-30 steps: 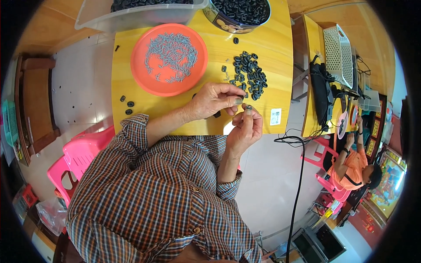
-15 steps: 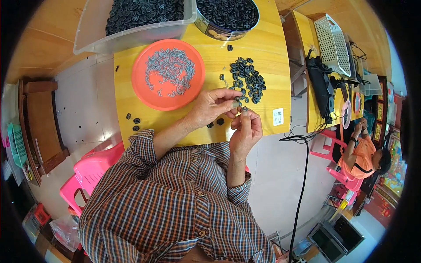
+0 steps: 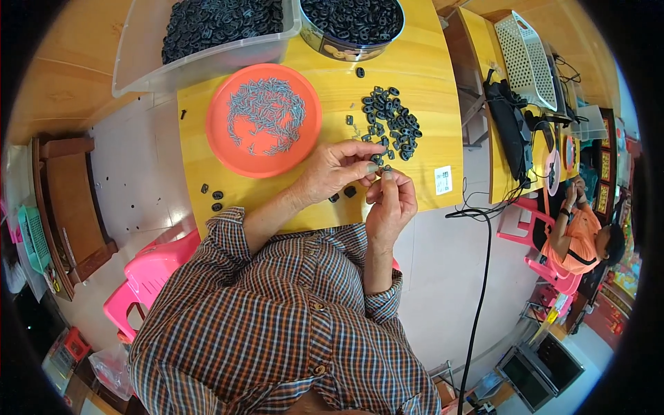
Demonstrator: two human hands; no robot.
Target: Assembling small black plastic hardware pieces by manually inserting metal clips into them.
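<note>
Over the yellow table, my two hands meet fingertip to fingertip. My left hand (image 3: 330,171) pinches a small black cord-lock piece (image 3: 377,159) between thumb and forefinger. Close beside it, my right hand (image 3: 391,204) is closed in a pinch on a tiny dark piece (image 3: 386,168), mostly covered by the fingers. Just beyond the hands lies a loose pile of black cord-lock pieces (image 3: 401,131), many with two holes. An orange-red plate (image 3: 220,149) to the left holds many small grey springs (image 3: 266,111).
At the far edge stand a clear plastic bin (image 3: 207,76) and a round tin (image 3: 346,52), both full of black pieces. A white label (image 3: 443,180) lies at the right on the table (image 3: 332,90). A black cable (image 3: 481,290) hangs at right. Another person (image 3: 577,232) sits farther right.
The view has shifted slightly. My hands keep the same fingertip-to-fingertip pinch, with only small finger movements. The person at right has leaned a little.
</note>
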